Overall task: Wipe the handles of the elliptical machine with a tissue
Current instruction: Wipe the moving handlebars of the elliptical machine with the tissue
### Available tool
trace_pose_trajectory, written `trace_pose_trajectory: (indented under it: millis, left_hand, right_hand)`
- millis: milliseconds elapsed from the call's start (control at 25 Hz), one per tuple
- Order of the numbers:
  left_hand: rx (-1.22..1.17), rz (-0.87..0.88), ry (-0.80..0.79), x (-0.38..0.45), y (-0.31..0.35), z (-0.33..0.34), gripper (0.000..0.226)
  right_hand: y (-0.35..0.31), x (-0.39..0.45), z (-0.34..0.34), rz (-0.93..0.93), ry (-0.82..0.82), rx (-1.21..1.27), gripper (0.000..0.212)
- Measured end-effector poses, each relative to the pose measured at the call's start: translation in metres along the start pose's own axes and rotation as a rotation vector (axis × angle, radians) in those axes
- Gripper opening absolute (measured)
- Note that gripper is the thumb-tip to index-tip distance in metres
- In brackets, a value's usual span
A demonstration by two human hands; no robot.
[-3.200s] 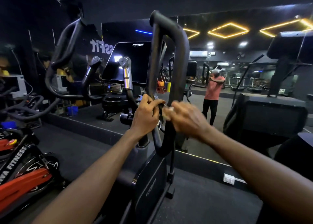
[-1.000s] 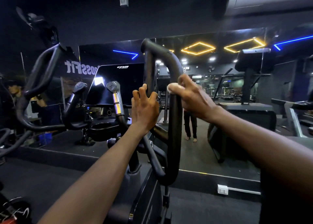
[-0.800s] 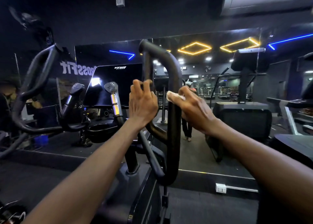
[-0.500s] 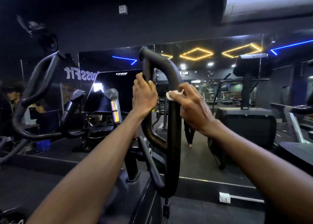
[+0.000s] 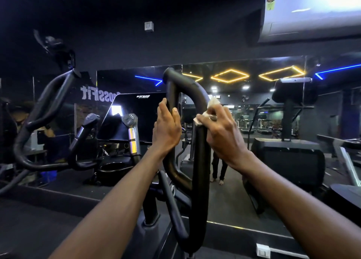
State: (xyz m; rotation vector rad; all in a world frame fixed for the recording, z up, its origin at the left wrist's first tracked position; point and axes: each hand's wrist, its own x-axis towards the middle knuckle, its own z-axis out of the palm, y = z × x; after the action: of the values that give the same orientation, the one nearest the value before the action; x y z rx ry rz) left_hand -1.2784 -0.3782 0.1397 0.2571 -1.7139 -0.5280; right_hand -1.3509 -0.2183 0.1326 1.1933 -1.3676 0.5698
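On the far left, another black handle point(image 5: 45, 114) curves up. Next comes the dark screen point(image 5: 134, 116) of the machine. The left hand point(image 5: 167, 129) is curled round the inner bar of the big black loop handle point(image 5: 200, 161) and grips it. The right hand point(image 5: 224, 133) is wrapped round the outer bar near the top, pressing a white tissue point(image 5: 209, 110) against it. Behind is a mirror point(image 5: 244, 76); it seems to show someone's legs, but it is dark.

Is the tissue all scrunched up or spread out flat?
Scrunched up. The tissue is a crumpled white wad that the right hand grips against the looped handle.
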Motion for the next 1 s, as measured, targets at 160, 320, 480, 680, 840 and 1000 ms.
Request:
trace_pose_trajectory:
  millis: [160, 320, 480, 680, 840, 1000]
  left_hand:
    - [-0.047, 0.001, -0.009, 0.003, -0.002, -0.001, 0.034]
    - [-0.165, -0.02, -0.031, 0.012, 0.001, -0.007, 0.022]
    - [-0.378, -0.178, -0.071, 0.04, 0.02, -0.02, 0.015]
    - [-0.523, -0.226, -0.089, 0.05, 0.026, -0.016, 0.014]
    - [-0.484, -0.135, -0.098, 0.049, 0.018, -0.011, 0.015]
    - [-0.447, -0.114, -0.067, 0.051, 0.02, -0.01, 0.013]
  right_hand:
    - [-0.003, 0.074, 0.003, 0.091, 0.03, -0.047, 0.011]
    - [-0.002, 0.05, 0.0, 0.12, 0.026, -0.018, 0.014]
    - [-0.01, 0.049, 0.002, 0.121, 0.089, -0.017, 0.015]
    - [-0.008, 0.114, 0.016, 0.065, -0.037, -0.065, 0.025]
    - [-0.007, 0.07, 0.005, 0.134, 0.051, -0.018, 0.019]
    - [-0.011, 0.109, 0.022, 0.083, 0.014, 0.015, 0.015]
